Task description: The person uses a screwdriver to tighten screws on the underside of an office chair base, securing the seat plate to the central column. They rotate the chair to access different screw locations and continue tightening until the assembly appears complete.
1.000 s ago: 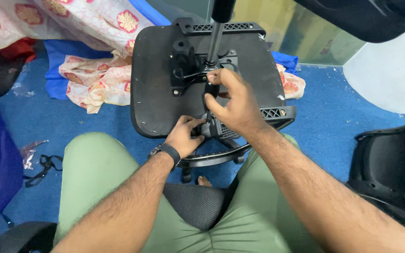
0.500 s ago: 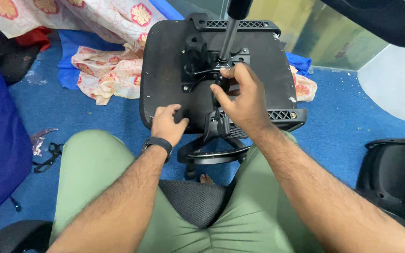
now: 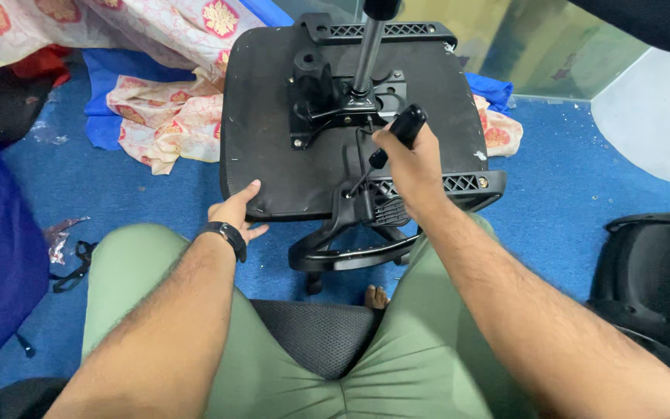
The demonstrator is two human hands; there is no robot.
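Gas-lift post (image 3: pixel 366 54) top cut by upper edge; tool tip hidden behind right hand (image 3: pixel 409 167).

Matt black plastic seat underside (image 3: pixel 273 155) with a slightly grainy surface, smooth grey metal gas cylinder (image 3: pixel 364 58), black lever handle (image 3: pixel 401 132) with a soft sheen, rough blue carpet (image 3: pixel 157 202), floral printed cloth (image 3: pixel 164 116), black mesh fabric seat (image 3: pixel 312 334), olive cotton trousers (image 3: pixel 141 271)

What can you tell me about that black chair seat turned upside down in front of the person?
The chair seat is a black, plastic-looking panel lying underside up above the blue carpet. A metal mechanism plate is fixed at its centre, with a grey gas cylinder rising from it. The left hand steadies its near edge; the right hand grips a black-handled tool over it.
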